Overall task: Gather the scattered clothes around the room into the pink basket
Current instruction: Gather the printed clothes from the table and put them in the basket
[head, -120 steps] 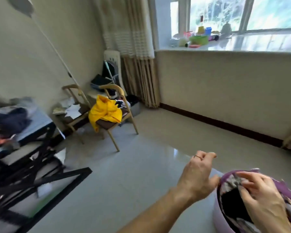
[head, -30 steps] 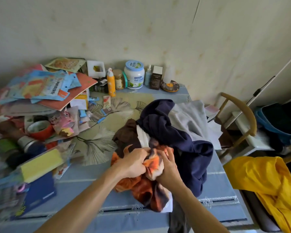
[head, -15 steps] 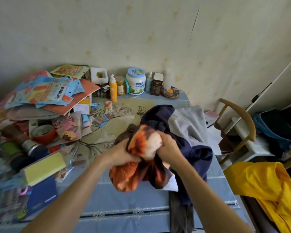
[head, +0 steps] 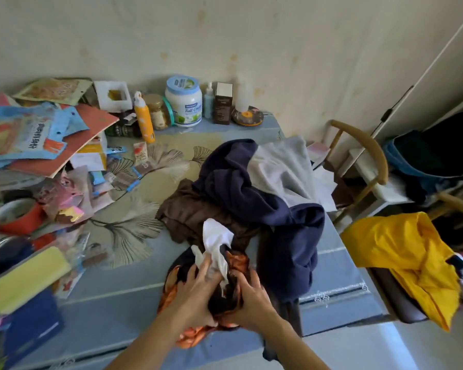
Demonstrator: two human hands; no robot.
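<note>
A bunched orange-and-black cloth garment [head: 188,337] is being gripped by the curled left hand [head: 198,295] and right hand [head: 251,300], a navy fabric sweatshirt [head: 254,193] lying at one o'clock.

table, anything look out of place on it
Yes: clothes lie heaped on the table among jars and papers, a navy top over a brown garment, and an orange garment gripped by the left hand and right hand. A yellow garment droops off the chair.

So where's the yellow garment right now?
The yellow garment is draped over a chair at the right of the head view, beside the blue table.
</note>
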